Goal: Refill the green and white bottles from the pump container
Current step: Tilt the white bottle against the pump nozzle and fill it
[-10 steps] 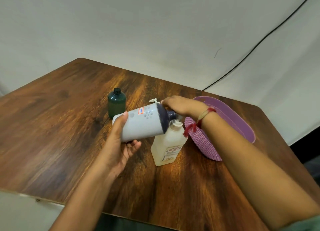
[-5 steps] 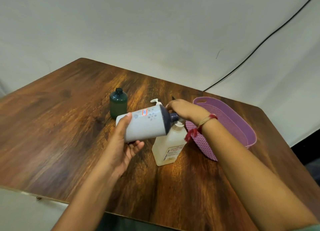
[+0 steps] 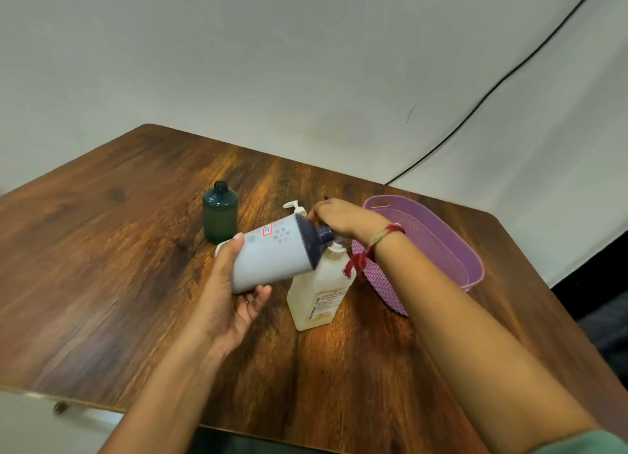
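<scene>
My left hand (image 3: pixel 234 290) grips the white bottle (image 3: pixel 275 253), held tilted above the table with its dark blue top pointing right. My right hand (image 3: pixel 343 217) closes around that dark cap at the bottle's neck. Just below the neck stands the pump container (image 3: pixel 317 292), translucent and cream coloured, with its white pump head partly hidden behind the bottle. The green bottle (image 3: pixel 220 214) stands upright with an open mouth on the table, behind and left of my hands.
A purple woven basket (image 3: pixel 452 246) sits right of the pump container, close to my right wrist. A brown wooden table (image 3: pixel 102 266) carries everything; its near edge runs along the bottom left. A black cable hangs on the white backdrop.
The view has shifted slightly between frames. Both hands keep their hold on the white bottle, which stays tilted over the pump container with little movement.
</scene>
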